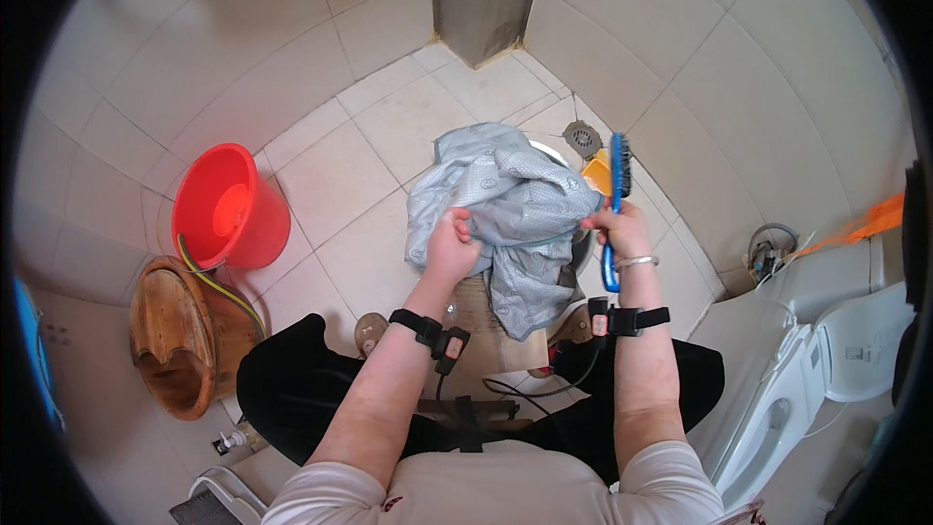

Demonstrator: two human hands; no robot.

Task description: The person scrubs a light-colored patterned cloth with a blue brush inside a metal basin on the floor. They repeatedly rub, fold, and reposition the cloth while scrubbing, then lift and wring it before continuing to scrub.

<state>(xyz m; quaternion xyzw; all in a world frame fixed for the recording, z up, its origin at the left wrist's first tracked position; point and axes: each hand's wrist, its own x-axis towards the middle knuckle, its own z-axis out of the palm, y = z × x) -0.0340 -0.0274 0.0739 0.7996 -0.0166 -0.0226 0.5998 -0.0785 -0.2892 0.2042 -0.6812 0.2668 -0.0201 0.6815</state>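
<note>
A light grey-blue patterned cloth with a blue-green border lies bunched before me. My left hand has its fingers curled closed on the near-left part of the cloth. In my right hand is a blue scrubbing brush, held upright in the view with its dark bristles facing right. The thumb and fingertips of that hand also touch the cloth's right edge. Beneath the cloth's near end is a wooden board. The rim of a basin shows behind the cloth, which hides most of it.
A red bucket and a wooden tub with a hose stand on the left. Past the brush are a yellow plastic object and a floor drain. A white appliance is at right; a grey pillar rises ahead.
</note>
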